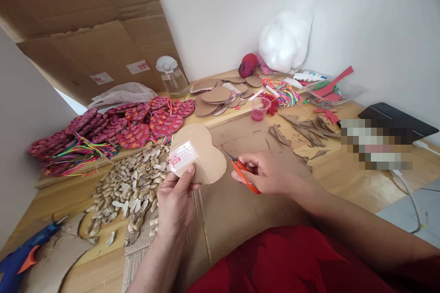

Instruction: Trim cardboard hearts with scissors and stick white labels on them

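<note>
My left hand (180,192) pinches the lower edge of a rounded, lobed cardboard cutout (209,155), thumb on its face. A strip of clear tape with red print (182,156) crosses the cutout's left part. My right hand (264,171) is closed round the orange handles of a pair of scissors (245,176). Their blades point up and left, close to the cutout's right edge; whether they touch it I cannot tell. Below both hands lies a large cardboard sheet (237,206).
Peanut shells (134,185) are heaped at left, before pink decorated pieces with tassels (137,123). A blue glue gun (30,249) lies front left. Cardboard cutouts (216,95), a plastic cup (260,109) and a water bottle (172,78) stand behind; cardboard scraps (312,130) lie right.
</note>
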Motion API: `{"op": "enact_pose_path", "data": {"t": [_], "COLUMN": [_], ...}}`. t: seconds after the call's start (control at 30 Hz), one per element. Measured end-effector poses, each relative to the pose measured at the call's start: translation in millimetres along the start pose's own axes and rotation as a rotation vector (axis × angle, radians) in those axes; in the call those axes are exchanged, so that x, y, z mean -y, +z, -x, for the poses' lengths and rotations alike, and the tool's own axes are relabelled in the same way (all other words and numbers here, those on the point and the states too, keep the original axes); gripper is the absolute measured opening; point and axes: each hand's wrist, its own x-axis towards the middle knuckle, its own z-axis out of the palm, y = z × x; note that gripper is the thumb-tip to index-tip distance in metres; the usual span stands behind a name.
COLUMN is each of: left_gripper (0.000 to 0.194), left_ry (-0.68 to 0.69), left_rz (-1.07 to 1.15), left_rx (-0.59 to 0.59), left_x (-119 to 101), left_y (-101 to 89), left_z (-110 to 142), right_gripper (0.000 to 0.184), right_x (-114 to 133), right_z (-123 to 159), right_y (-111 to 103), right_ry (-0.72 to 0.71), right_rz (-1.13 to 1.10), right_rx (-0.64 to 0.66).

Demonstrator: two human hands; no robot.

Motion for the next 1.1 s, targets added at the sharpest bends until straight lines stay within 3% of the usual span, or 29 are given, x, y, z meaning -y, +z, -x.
{"op": "enact_pose_path", "data": {"t": [0.27, 0.67, 0.8, 0.93, 1.1], "left_gripper": [0.036, 0.039, 0.038, 0.035, 0.036], "left_ry": [-0.003, -0.046, -0.028, -0.012, -0.003], "left_rz": [0.021, 0.045, 0.054, 0.032, -0.038], "left_rx": [-0.034, -0.056, -0.034, 0.012, 0.093], "left_x": [-2.8, 1.1, 2.5, 5.7, 9.5], "left_y": [3.4, 3.1, -0.7, -3.9, -5.0], "left_z": [-0.2, -2.0, -5.6, -9.1, -8.3], "right_gripper": [0.039, 0.04, 0.041, 0.027, 0.019], "right_x": [-3.5, -4.9, -9.2, -23.8, -10.1], "right_z": [-0.8, -2.1, -6.8, -12.3, -7.7], "right_y": [6.8, 9.8, 0.4, -2.9, -6.2], "right_ry": [-0.018, -0.042, 0.022, -0.029, -0.02], "right_rz": [-0.025, 0.081, 0.319, 0.674, 0.635], "right_rx": [0.021, -0.076, -0.14, -0.104, -0.185]}}
